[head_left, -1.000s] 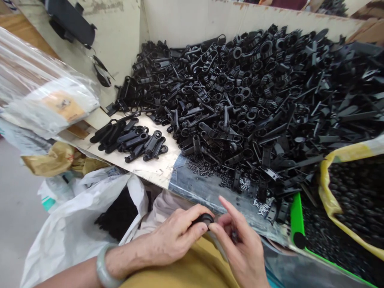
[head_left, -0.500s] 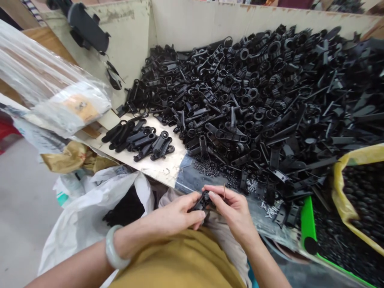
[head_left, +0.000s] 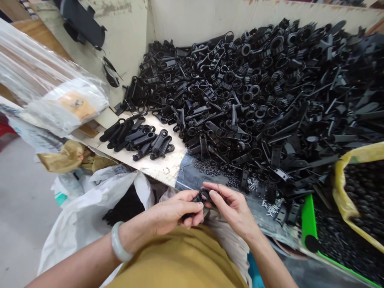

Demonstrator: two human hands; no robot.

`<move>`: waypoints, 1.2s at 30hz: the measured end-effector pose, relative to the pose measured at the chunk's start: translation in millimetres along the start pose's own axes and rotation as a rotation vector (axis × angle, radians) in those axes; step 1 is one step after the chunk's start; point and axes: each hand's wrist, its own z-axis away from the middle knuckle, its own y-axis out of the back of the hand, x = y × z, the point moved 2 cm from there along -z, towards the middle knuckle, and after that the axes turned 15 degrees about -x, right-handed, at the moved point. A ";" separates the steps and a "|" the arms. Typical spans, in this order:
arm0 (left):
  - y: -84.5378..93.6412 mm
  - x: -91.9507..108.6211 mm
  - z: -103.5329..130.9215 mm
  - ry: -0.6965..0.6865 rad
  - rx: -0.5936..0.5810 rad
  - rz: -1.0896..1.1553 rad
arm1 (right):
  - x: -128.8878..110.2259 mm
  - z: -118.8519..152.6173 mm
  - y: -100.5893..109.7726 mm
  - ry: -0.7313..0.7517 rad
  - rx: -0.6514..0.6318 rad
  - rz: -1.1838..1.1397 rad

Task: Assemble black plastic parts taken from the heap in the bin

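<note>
Parts in black plastic fill most of what I see, a great pile [head_left: 222,92] of rings, arms and flat pieces spread over the counter [head_left: 163,170], but the work is going on at its near edge. There, just in front of the person's mustard top [head_left: 174,260], a small black part [head_left: 204,195] is held up between two hands, above the lap. The left grip [head_left: 172,212], below a pale green bangle [head_left: 120,242], is clasped on it, thumb laid along the top and fingers curled beneath. The right grip [head_left: 232,204] pinches its other end between thumb and fingertips; the piece is mostly covered, so I can't make out its full shape. Beyond the hands, tiny black pieces [head_left: 210,166] and silver screws [head_left: 271,208] are scattered by the pile's near side. Over to the left, a group of long black arms [head_left: 145,140] lies on bare counter, clear of most of the heap. Under that edge a white sack [head_left: 72,228] gapes, with something dark inside. Off to the right, a green strip [head_left: 309,220] stands close to a yellow-rimmed bag [head_left: 339,188] full of dark, roundish pieces.
</note>
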 end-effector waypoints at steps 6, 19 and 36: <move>25.2 17.6 4.6 -0.261 0.630 -0.703 | -1.7 27.2 33.6 0.084 0.326 0.449; 20.0 11.6 -43.4 -0.321 0.704 -1.792 | -5.6 25.7 46.6 0.137 0.302 0.919; 2.5 25.8 -31.2 -0.298 0.474 -0.287 | -22.7 12.2 31.4 0.198 0.322 0.401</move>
